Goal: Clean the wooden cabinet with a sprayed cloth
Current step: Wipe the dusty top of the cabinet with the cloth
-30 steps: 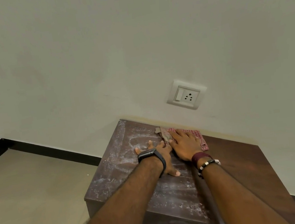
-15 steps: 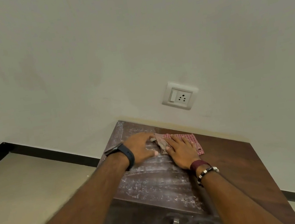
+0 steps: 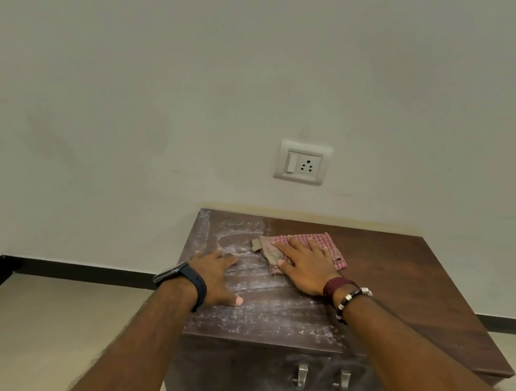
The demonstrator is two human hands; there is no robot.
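While my right hand (image 3: pixel 306 264) presses flat, fingers spread, on the checked cloth (image 3: pixel 323 242) near the back of the wooden cabinet (image 3: pixel 394 275), my left hand (image 3: pixel 218 274) rests open and empty on the dusty top, likely bracing me. Pinned under the palm rather than gripped, the cloth sits at the boundary between the powdery left half and the clean right half.

1. The cabinet (image 3: pixel 394 275) top's right half lay bare, open to a sweep.
2. The wall (image 3: pixel 234 82) closed off its far edge.
3. The left hand (image 3: pixel 218 275) and cloth (image 3: pixel 323 245) occupied the dusty left half.
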